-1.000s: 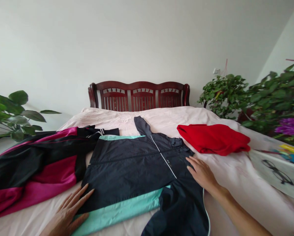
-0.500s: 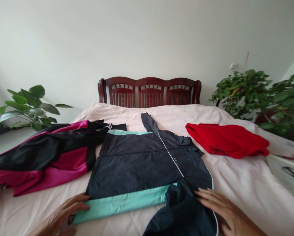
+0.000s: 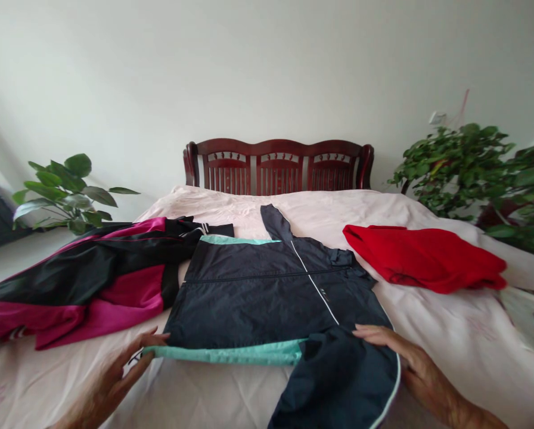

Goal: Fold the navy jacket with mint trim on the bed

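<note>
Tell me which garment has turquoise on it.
The middle navy jacket, pinched in the left hand, with turquoise along its sides; the black-and-pink garment and the red garment show none.

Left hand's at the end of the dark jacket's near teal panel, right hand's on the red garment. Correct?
Not the second part: the head view shows the right hand at the dark jacket, by its near shoulder, not on the red garment. Left hand at the teal panel stands.
</note>
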Available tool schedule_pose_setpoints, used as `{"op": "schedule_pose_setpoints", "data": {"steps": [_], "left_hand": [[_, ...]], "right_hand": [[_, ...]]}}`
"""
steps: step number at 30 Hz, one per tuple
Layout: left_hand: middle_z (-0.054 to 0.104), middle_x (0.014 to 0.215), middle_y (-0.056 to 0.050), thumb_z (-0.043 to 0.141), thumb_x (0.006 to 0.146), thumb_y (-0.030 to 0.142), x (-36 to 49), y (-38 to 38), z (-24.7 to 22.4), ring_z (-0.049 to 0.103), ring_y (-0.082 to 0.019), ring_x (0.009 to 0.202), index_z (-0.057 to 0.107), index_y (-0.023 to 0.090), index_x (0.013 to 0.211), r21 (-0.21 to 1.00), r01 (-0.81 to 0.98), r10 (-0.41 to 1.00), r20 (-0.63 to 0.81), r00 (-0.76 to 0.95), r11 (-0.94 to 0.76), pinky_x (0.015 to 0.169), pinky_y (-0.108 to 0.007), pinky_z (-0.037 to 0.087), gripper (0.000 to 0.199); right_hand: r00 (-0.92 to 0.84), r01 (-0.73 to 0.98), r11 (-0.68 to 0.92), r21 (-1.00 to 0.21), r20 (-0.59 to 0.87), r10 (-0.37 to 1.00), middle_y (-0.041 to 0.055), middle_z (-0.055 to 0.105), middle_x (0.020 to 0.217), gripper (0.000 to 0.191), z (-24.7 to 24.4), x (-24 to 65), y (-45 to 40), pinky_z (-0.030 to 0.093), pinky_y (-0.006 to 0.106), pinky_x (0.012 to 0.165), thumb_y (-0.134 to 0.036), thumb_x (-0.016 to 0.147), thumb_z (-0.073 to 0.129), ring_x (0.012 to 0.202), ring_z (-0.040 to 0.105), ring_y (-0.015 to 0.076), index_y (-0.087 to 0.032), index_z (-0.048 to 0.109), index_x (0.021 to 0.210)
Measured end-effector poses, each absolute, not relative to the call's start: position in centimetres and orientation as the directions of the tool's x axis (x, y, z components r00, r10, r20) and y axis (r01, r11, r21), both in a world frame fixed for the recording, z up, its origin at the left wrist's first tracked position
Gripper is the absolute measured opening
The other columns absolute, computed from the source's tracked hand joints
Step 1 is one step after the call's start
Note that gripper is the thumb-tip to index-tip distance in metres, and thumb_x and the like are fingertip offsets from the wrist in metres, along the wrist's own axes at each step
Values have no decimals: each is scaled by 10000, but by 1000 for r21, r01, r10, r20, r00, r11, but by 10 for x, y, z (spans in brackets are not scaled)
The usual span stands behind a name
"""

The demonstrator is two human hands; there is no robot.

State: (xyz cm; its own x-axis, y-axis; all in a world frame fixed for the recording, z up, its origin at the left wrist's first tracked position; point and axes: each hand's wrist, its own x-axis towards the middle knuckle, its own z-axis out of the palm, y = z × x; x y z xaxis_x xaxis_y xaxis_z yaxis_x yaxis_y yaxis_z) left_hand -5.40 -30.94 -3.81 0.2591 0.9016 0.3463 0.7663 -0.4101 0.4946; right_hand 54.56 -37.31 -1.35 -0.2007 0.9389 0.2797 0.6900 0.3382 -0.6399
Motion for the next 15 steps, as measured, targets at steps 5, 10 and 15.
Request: {"op": "schedule_pose_setpoints", "data": {"steps": [5,10,15], "left_hand": [[657,749,13,431,933,529,-12,-252,-10,633,-162,693,589,221,976,613,755,932,363,-7,-233,619,-225,497,349],[710,980,-49,368,964,409,28,-210,-10,684,-193,855,582,225,1053,394,918,972,230,-50,-46,667,-254,464,296],[651,1130,-96,349,965,323,41,-204,-17,651,-247,944,617,225,1161,109,994,966,259,4,-33,717,-327,476,346]], "right_hand": [[106,626,199,-754,335,936,98,733,1100,379,8,532,-310,561,357,893,-473,881,500,1025,687,273,-214,687,1086],[138,849,49,-526,309,941,115,731,1116,399,-14,527,-252,540,418,873,-359,933,415,1028,694,294,-212,587,1263],[131,973,-86,-214,203,970,93,681,1253,369,-35,522,-240,533,410,781,-338,971,379,1015,700,305,-244,558,1280]]}}
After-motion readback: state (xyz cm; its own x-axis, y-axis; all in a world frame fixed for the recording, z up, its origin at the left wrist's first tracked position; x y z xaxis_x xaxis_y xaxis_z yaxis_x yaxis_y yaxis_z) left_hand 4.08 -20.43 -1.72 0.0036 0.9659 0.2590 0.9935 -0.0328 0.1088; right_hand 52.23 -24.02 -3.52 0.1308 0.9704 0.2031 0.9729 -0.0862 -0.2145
